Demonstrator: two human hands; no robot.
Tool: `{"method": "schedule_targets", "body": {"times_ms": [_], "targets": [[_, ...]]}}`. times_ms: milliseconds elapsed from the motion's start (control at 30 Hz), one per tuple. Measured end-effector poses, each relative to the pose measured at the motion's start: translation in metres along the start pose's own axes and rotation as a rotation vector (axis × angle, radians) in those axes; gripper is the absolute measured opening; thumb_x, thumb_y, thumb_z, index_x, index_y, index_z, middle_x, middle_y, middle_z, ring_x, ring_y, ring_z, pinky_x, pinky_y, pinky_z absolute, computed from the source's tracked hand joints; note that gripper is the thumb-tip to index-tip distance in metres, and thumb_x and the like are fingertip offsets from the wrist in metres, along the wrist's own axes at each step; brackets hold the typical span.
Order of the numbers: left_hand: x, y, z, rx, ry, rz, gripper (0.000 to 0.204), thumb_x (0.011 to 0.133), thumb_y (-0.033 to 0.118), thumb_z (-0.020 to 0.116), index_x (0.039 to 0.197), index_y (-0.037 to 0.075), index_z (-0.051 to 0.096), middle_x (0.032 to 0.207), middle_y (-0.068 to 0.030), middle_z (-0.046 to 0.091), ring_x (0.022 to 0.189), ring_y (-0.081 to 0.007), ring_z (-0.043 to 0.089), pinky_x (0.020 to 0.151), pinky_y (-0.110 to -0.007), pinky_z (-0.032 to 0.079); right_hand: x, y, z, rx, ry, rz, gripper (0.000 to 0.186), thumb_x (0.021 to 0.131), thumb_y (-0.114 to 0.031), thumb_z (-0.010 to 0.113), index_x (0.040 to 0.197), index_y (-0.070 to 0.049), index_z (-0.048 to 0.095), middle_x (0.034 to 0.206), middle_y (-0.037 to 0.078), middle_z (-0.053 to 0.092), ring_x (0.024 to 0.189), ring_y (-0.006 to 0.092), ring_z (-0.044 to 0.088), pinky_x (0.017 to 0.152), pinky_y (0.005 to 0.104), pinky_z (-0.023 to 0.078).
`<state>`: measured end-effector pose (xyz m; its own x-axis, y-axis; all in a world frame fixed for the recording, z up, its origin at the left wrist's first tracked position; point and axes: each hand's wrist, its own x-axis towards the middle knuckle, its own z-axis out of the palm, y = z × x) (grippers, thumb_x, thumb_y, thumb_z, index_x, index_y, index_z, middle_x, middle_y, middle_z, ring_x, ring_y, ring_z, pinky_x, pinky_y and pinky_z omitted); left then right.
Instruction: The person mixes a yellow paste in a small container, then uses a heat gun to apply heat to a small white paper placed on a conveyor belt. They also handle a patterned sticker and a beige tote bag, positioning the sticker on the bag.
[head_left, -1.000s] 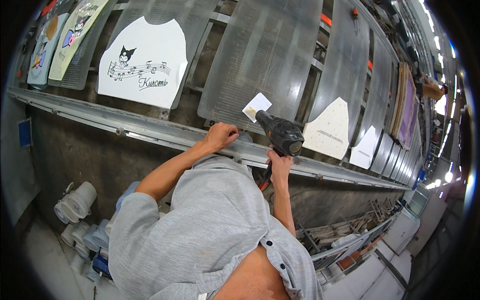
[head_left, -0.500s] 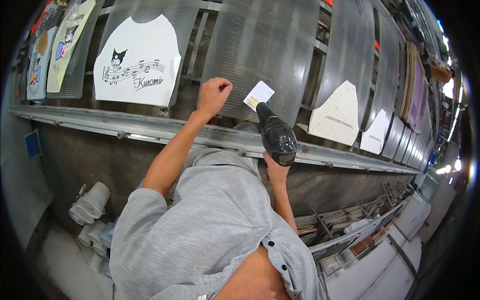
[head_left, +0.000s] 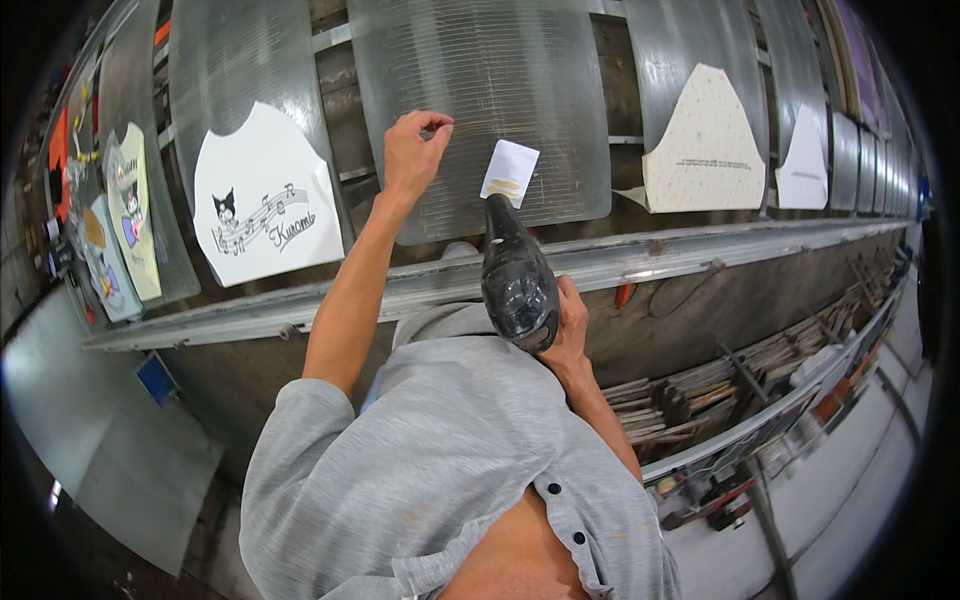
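Observation:
My right hand [head_left: 565,315] grips a black blow dryer [head_left: 517,282], its nozzle pointing forward at a small white card [head_left: 513,162] with yellowish streaks. The card lies on a metal flat board [head_left: 410,60]. My left hand [head_left: 412,150] hovers over this board, left of the card, fingers curled and with nothing visible in them. On the board to the left lies a white fabric piece [head_left: 268,250] printed with a black cartoon figure, music notes and lettering. A speckled cream fabric piece [head_left: 704,120] lies on the board to the right.
A metal rail [head_left: 640,262] runs along the boards' near edge. More printed pieces [head_left: 138,260] lie at far left, a smaller white piece [head_left: 803,160] farther right. Stacked wooden frames [head_left: 680,400] are below right, a blue panel [head_left: 157,378] below left.
My left hand has lifted from near the rail and moved forward over the board. The blow dryer has swung to point more straight forward. The camera view has shifted.

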<state>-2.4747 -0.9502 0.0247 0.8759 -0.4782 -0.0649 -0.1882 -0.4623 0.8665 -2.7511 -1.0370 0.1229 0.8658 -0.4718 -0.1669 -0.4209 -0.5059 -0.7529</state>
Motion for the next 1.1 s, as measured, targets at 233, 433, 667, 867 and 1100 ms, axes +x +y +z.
{"method": "schedule_targets", "body": {"times_ms": [233, 433, 667, 867, 1100], "targets": [[0.016, 0.017, 0.007, -0.146, 0.015, -0.149, 0.013, 0.082, 0.012, 0.066, 0.090, 0.002, 0.070, 0.080, -0.0063, 0.067, 0.068, -0.0123, 0.058, 0.063, -0.026, 0.046, -0.002, -0.006, -0.016, -0.222, 0.046, 0.042, 0.051, 0.065, -0.034, 0.075, 0.109, -0.010, 0.066, 0.077, 0.007, 0.050, 0.062, 0.0270, 0.054, 0.056, 0.0376, 0.043], [-0.011, -0.003, 0.001, -0.248, 0.076, -0.245, 0.016, 0.083, 0.013, 0.065, 0.089, -0.002, 0.069, 0.074, -0.0054, 0.066, 0.066, -0.0099, 0.056, 0.063, -0.024, 0.045, 0.005, -0.002, -0.032, -0.210, 0.081, -0.061, 0.036, 0.068, -0.019, 0.075, 0.094, 0.002, 0.060, 0.080, 0.013, 0.056, 0.066, 0.0330, 0.054, 0.059, 0.0399, 0.043], [-0.056, -0.021, -0.013, -0.088, 0.101, -0.267, 0.015, 0.081, 0.012, 0.065, 0.089, -0.001, 0.069, 0.075, -0.0087, 0.066, 0.067, -0.0143, 0.059, 0.066, -0.027, 0.047, 0.017, 0.002, -0.026, -0.100, 0.191, -0.080, 0.020, 0.065, -0.021, 0.076, 0.073, -0.008, 0.063, 0.076, 0.006, 0.053, 0.068, 0.0263, 0.051, 0.058, 0.0373, 0.034], [-0.088, -0.032, -0.012, -0.086, 0.074, -0.316, 0.014, 0.080, 0.013, 0.067, 0.086, 0.000, 0.068, 0.071, -0.0088, 0.065, 0.063, -0.0145, 0.058, 0.062, -0.028, 0.046, 0.019, -0.001, -0.020, -0.052, 0.167, -0.115, 0.019, 0.065, -0.018, 0.075, 0.075, -0.008, 0.062, 0.074, 0.005, 0.053, 0.069, 0.0262, 0.051, 0.060, 0.0374, 0.034], [-0.100, -0.030, -0.029, -0.094, 0.091, -0.407, 0.021, 0.083, 0.020, 0.069, 0.082, -0.002, 0.067, 0.062, 0.0011, 0.056, 0.059, -0.0056, 0.045, 0.054, -0.024, 0.037, 0.023, 0.003, -0.009, -0.039, 0.089, -0.149, 0.026, 0.064, -0.019, 0.075, 0.085, -0.008, 0.065, 0.075, 0.006, 0.054, 0.072, 0.0264, 0.054, 0.063, 0.0365, 0.038]]}}
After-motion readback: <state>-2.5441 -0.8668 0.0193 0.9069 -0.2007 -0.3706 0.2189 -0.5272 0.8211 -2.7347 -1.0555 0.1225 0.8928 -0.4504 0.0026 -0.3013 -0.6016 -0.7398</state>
